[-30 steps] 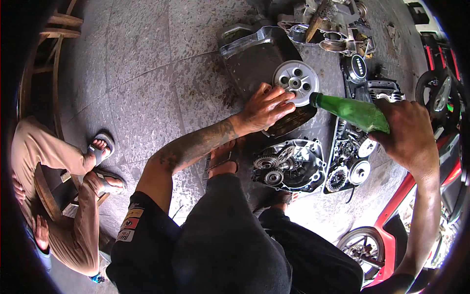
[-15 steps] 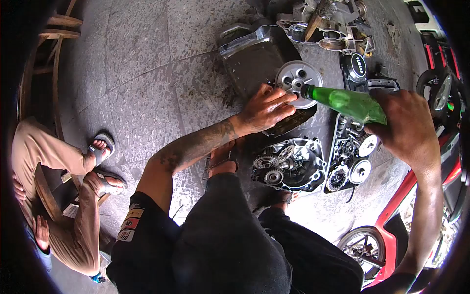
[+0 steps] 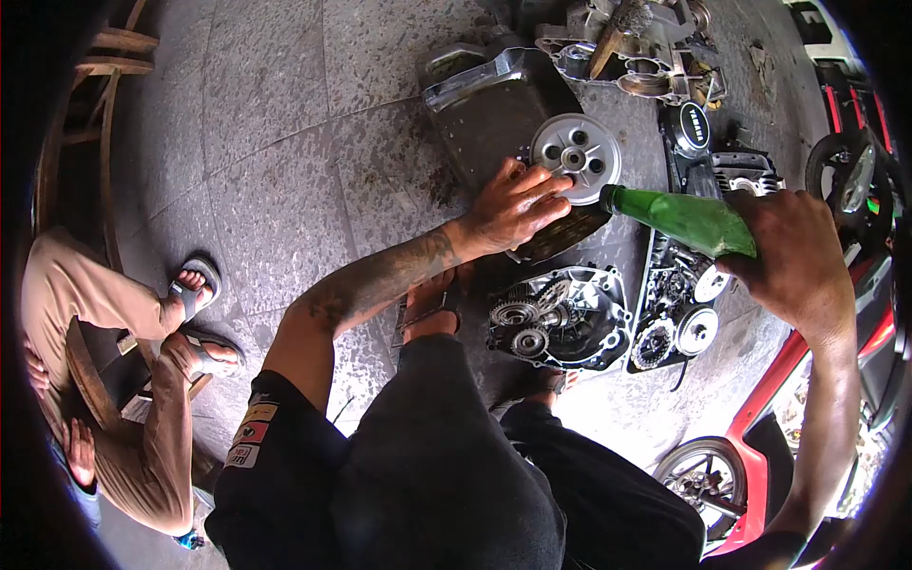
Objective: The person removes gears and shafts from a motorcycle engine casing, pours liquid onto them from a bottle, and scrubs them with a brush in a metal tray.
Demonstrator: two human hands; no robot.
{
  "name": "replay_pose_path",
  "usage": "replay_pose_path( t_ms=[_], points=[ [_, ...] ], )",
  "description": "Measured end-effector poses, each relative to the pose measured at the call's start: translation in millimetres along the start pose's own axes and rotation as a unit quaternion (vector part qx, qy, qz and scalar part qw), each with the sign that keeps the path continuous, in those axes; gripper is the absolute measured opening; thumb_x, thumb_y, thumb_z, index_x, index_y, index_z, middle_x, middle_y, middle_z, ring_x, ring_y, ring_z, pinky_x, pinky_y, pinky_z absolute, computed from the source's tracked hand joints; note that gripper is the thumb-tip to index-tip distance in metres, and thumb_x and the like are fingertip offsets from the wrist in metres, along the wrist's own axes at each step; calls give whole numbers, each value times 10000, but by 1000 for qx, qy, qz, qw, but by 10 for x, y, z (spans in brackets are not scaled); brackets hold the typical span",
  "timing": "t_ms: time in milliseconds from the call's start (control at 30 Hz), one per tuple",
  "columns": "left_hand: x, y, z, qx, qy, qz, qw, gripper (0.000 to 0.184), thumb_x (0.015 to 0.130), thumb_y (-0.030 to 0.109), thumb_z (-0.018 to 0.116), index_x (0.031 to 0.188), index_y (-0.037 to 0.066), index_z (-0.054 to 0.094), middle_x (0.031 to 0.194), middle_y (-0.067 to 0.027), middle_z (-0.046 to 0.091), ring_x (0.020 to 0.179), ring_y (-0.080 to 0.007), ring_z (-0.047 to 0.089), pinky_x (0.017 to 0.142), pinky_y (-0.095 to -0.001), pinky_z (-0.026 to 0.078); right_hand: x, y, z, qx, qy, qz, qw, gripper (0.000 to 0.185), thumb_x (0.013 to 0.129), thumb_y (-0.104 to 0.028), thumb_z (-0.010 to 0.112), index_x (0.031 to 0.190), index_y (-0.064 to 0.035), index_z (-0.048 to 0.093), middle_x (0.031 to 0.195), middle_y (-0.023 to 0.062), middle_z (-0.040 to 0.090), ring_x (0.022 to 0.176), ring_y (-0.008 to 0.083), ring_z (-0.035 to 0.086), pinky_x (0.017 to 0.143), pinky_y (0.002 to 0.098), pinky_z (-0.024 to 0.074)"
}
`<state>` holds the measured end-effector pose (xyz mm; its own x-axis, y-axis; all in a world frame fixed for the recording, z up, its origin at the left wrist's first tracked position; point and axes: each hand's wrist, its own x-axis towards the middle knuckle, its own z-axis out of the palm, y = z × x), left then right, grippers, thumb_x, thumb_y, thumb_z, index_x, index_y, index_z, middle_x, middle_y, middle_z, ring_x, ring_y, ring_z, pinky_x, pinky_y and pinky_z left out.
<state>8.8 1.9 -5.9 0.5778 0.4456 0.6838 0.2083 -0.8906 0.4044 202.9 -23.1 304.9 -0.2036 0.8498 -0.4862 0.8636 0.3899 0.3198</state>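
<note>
metal disc (image 3: 584, 135) is gripped at its lower left edge by the left hand (image 3: 518, 207), fingers bent over the face w/ the holes; thumb is mostly hidden, so its exact pos. can't be told; disc is held tilted, face up toward the cam, above the right end of the black tray (image 3: 484, 119), which is set on the stone floor (image 3: 266, 142); green bottle (image 3: 679, 218) is clamped round its base end by the right hand (image 3: 793, 261); bottle is held almost level, neck pointed left, mouth just beside the disc's lower right rim; whether rim is touched can't be told; hands are kept well apart, w/ disc & bottle neck btwn them.

below the tray, nearer the body, a casing (image 3: 613, 328) w/ gears (image 3: 529, 340) inside is laid on the floor; to its right, more round parts (image 3: 698, 331) are grouped; above those, a black cover (image 3: 692, 131) marked "yamaha" is seen; at top, a dirty engine block (image 3: 651, 66) is placed, w/ a wooden handle (image 3: 613, 47) lying across it.

at far left, another person (image 3: 104, 304) in tan trousers & grey sandals is seated nr a wooden frame (image 3: 119, 66); at lower right, a red motorbike (image 3: 753, 494) is parked, partly hidden by the right arm.
</note>
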Motion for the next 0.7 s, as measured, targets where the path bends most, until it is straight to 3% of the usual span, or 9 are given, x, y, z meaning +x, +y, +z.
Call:
replay_pose_path(
  t_ms=[67, 367, 600, 700],
  points=[
    [-7, 10, -6, 3, -6, 2, 1000, 239, 753, 178, 703, 958, 172, 581, 1138, 1, 570, 912, -165, 548, 720, -359, 385, 15, -11, -25, 18, -35, 8, 999, 391, 666, -252, 795, 947, -34, 634, 769, 139, 621, 784, 279, 619, 743, 423, 458],
    [-3, 27, -18, -13, -14, -6, 1000, 206, 739, 132, 713, 888, 143, 571, 1211, 11, 558, 944, -185, 553, 792, -386, 374, 7, -15, -5, 15, 2, -11, 1000, 364, 684, -251, 784, 934, -29, 639, 753, 143, 613, 762, 269, 617, 745, 414, 455],
    [-9, 27, 0, -23, -18, -16, 999, 223, 731, 116, 708, 903, 147, 570, 1205, 4, 562, 956, -191, 556, 788, -384, 374, 24, 24, -5, 0, -5, 13, 1000, 351, 709, -260, 771, 935, -26, 638, 773, 145, 615, 802, 271, 613, 765, 408, 452],
    [4, 23, -14, -7, -7, -2, 1000, 230, 737, 175, 700, 937, 175, 585, 1134, -1, 562, 934, -170, 547, 723, -360, 383, 46, 25, -5, 5, 4, 9, 1000, 359, 715, -277, 768, 944, -32, 640, 782, 141, 621, 815, 275, 615, 770, 408, 457]
  ],
)
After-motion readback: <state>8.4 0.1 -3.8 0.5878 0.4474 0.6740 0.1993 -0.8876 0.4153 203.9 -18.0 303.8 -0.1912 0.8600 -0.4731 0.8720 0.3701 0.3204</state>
